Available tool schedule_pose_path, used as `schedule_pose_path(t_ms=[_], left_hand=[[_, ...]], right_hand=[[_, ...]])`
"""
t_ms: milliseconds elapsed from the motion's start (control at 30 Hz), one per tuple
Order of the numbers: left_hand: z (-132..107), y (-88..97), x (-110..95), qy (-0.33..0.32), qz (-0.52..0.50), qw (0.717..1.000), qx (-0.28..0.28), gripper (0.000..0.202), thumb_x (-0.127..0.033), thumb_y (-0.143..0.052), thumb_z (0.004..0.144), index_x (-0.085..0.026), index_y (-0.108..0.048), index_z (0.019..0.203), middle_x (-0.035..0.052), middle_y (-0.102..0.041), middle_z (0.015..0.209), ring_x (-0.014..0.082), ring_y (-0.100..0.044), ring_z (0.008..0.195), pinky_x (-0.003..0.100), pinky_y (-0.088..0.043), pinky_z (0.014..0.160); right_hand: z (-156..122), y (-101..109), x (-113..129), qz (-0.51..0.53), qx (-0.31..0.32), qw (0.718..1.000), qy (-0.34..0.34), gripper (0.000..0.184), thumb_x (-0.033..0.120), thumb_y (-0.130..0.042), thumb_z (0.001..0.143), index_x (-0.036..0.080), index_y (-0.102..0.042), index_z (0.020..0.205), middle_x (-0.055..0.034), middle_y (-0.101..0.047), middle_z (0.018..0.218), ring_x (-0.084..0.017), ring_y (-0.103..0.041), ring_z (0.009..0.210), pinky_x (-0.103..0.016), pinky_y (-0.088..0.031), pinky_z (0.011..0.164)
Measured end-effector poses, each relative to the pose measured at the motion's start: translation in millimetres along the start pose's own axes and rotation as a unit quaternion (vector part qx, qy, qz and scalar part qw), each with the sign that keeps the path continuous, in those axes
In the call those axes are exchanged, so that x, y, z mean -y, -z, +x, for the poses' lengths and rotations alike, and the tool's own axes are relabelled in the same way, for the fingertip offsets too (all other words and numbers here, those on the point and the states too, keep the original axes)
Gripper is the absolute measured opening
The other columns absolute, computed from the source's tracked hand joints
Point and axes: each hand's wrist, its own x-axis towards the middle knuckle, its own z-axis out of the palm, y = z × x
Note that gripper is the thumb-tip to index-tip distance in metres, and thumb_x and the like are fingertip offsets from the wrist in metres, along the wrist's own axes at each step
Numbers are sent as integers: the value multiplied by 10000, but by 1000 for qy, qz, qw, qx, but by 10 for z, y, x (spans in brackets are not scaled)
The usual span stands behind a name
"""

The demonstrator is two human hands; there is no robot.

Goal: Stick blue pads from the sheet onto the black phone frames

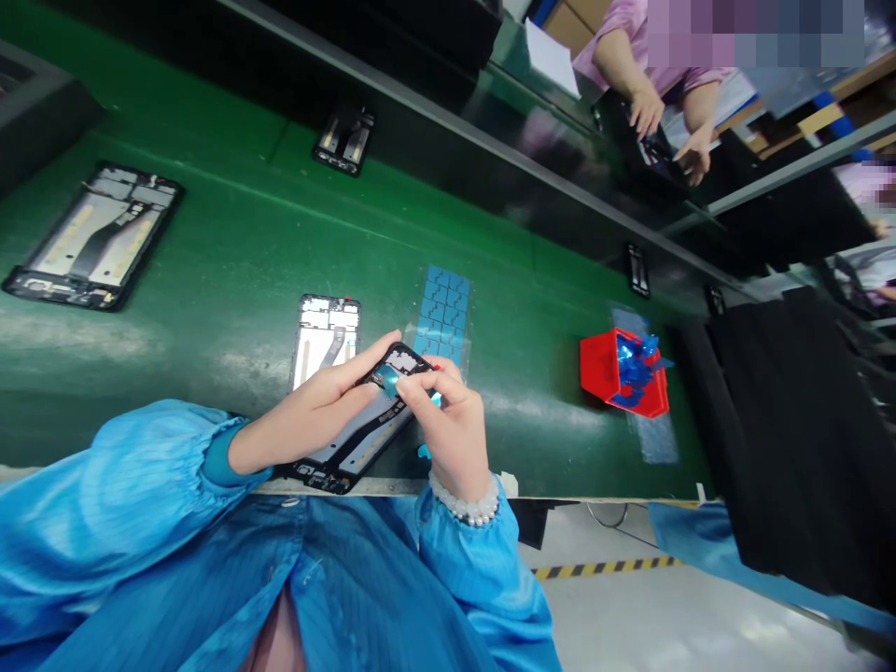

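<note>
Tilted at the table's front edge is an opened phone frame (372, 431) with a dark flex cable across its grey inside. My left hand (315, 411) grips it along the left side, thumb laid over the inner face. My right hand (452, 425) is at its upper right, with thumb and forefinger pinching a small shiny blue film piece (387, 378) against the frame's upper part. Just behind my left hand lies another opened phone frame (322, 327). Beyond my right hand is a clear sheet of blue stickers (446, 303), its near end partly covered.
More phone frames lie at the left (105, 233) and far back (346, 140) on the green table (231, 243). To the right stands a red bin (598, 369) holding crumpled blue film. A metal rail (420, 107) runs behind; across it a co-worker's hands (648, 107) handle a dark object.
</note>
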Motion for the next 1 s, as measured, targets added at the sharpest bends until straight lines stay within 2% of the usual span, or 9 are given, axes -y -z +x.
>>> schedule_pose_path(t_ms=[133,333,467,733,900,1000], left_hand=[[7,-16,-3,-3,-7,1000,-4,541,-331,-374,936,-208,-295,1457,-16,-353,1498,214,-286,1383,294,-269,1119],[26,-75,-22,-27,22,996,-79,449,-341,-365,940,-159,-437,1344,59,-536,1348,194,-477,1245,269,-345,1063],[6,-104,-6,-37,51,993,-100,427,-317,-355,936,-143,-449,1314,87,-558,1308,197,-512,1197,282,-376,1035],[-16,-122,-4,-22,71,990,-124,440,-324,-341,943,-172,-430,1346,79,-580,1285,219,-543,1161,319,-426,991],[-43,-95,-10,-37,71,993,-91,511,-383,-346,946,-161,-382,1405,61,-515,1380,237,-451,1274,318,-373,1054],[-38,-68,-16,-10,54,996,-76,552,-429,-392,920,-192,-386,1419,27,-619,1255,269,-489,1238,350,-421,1022]], right_hand=[[3,-4,-6,-6,0,1000,7,139,292,-665,737,215,-675,622,-19,-606,937,-181,-546,983,-356,-370,939],[-16,-24,35,-27,5,1000,8,130,283,-668,738,218,-678,626,-20,-597,946,-177,-546,982,-341,-383,932],[-44,-44,73,-46,1,999,14,120,282,-664,745,220,-680,644,-21,-578,948,-170,-546,968,-337,-391,923],[-74,-60,93,-78,-6,995,60,109,265,-629,772,222,-657,676,-31,-568,941,-182,-514,1047,-342,-383,946],[-89,-28,100,-78,-9,994,81,122,268,-587,800,211,-642,707,-44,-542,994,-172,-534,990,-337,-402,913],[-80,18,93,-56,10,997,46,140,273,-588,788,203,-628,673,-42,-536,1003,-179,-527,996,-344,-394,918]])
